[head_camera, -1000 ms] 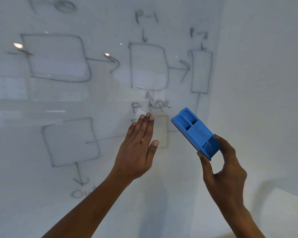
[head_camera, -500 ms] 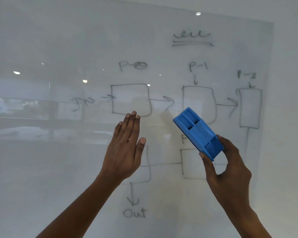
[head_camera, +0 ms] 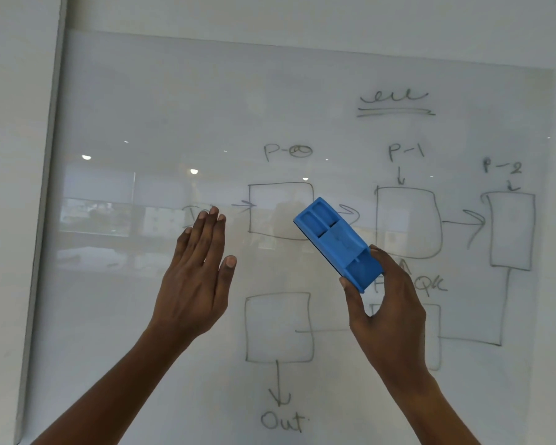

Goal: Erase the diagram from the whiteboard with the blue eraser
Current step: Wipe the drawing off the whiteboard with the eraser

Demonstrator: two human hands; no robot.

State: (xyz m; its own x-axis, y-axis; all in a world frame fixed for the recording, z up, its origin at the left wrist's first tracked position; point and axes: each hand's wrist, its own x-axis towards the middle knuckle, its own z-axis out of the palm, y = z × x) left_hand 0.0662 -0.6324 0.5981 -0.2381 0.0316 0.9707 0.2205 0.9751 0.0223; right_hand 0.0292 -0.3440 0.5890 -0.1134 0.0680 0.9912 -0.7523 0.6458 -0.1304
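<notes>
Both forearms reach up from the lower edge of the view. The left hand (head_camera: 196, 277) is raised flat, fingers straight and together, thumb out to the side, holding nothing. The right hand (head_camera: 384, 311) pinches the lower end of the blue eraser (head_camera: 336, 242) between thumb and fingers, wrist tilted left.

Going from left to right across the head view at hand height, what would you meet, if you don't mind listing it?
whiteboard's left edge → left hand → blue eraser → right hand → box under P-2
</notes>
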